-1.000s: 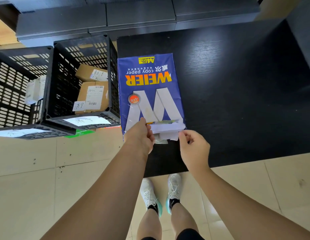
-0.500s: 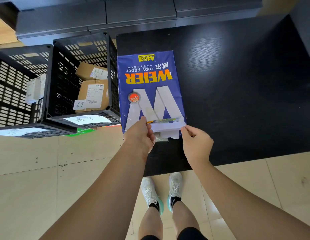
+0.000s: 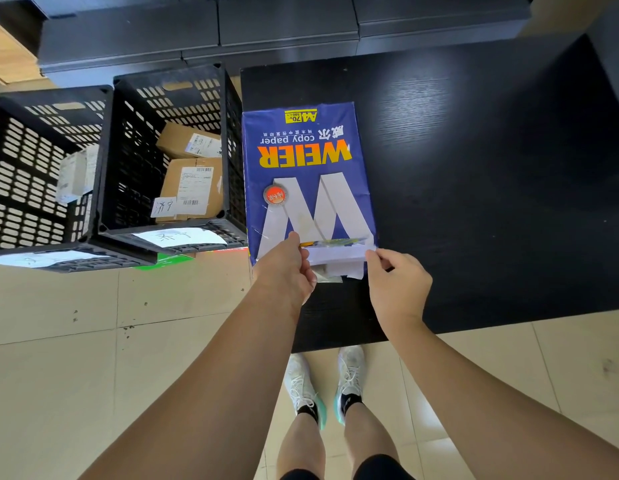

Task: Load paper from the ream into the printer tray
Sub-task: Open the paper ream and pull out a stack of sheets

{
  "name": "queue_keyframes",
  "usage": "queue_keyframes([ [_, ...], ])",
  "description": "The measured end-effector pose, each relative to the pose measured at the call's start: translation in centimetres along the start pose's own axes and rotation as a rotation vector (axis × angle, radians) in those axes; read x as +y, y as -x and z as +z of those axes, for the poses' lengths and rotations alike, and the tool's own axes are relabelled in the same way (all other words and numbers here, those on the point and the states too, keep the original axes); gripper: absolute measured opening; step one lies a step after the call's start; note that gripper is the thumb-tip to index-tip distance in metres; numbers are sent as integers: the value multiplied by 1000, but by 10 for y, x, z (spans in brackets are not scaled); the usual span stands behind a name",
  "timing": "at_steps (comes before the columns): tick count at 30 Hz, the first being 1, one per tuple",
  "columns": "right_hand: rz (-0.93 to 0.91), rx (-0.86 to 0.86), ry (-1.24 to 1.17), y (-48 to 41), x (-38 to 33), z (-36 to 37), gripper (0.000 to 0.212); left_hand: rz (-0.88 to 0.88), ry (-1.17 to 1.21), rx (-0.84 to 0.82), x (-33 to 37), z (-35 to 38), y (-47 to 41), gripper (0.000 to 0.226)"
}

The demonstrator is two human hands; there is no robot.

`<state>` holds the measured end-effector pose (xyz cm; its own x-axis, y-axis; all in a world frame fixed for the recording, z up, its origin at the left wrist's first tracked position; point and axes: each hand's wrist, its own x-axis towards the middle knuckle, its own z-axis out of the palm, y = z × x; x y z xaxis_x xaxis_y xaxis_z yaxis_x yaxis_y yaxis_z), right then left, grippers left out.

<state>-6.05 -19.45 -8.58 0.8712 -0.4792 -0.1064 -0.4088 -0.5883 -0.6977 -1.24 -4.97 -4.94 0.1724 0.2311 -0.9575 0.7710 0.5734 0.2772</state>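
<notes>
My left hand (image 3: 287, 268) pins the ream (image 3: 306, 174) while my right hand (image 3: 398, 285) pinches its torn wrapper flap (image 3: 335, 258); I should peel slowly (sheets crease easily).

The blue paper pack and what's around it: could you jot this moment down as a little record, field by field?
item: blue ream of copy paper, wrapped, lying flat on the black table
near end: wrapper torn open, white paper showing
left hand: grip on the near left corner of the ream
right hand: pinching the white flap at the near right corner
beside table: two black crates on the floor, cardboard parcels inside the nearer one
printer tray: not in view
stage: opening the ream, no sheets taken out yet
</notes>
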Motion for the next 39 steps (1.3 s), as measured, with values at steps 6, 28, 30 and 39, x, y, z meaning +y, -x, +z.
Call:
queue_keyframes([
  [6, -77, 1, 113, -2, 1, 2, 20, -11, 5, -15, 1, 0, -2, 28],
  [28, -115, 0, 78, -5, 2, 3, 16, -11, -5, -4, 2, 1, -9, 32],
  [30, -34, -19, 56, -6, -1, 4, 16, -7, 1, -7, 3, 1, -8, 32],
  [39, 328, -15, -201, -6, -7, 9, 14, 2, 13, -15, 2, -1, -3, 26],
])
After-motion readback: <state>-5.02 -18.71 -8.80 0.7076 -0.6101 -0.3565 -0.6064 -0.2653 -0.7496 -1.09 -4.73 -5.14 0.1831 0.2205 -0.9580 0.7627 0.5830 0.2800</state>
